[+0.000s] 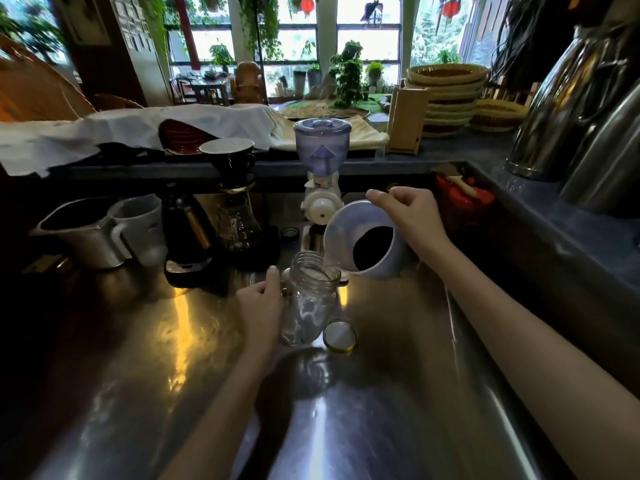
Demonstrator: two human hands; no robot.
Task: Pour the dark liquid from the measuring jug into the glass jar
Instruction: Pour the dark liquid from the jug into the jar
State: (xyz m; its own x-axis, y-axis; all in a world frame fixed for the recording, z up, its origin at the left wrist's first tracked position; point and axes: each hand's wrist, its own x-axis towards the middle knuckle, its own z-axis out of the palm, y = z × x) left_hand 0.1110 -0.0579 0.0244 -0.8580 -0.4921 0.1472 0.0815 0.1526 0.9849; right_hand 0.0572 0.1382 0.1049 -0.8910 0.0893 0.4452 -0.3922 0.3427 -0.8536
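A clear glass jar [309,299] with a handle stands upright and open on the steel counter [398,393]. My left hand [259,308] grips its left side at the handle. My right hand [408,211] holds a translucent plastic measuring jug [363,239] tilted toward me and to the left, its spout just over the jar's right rim. Dark liquid [372,249] pools low inside the jug. No stream is visible and the jar looks empty. The jar's gold lid [340,336] lies on the counter just right of the jar's base.
Behind the jar stand a white grinder with a blue hopper [322,174], a glass coffee server under a dripper [237,216], a black machine [188,237], a steel jug [81,230] and a white plastic jug [140,226]. Steel kettles [581,109] sit on the raised right ledge.
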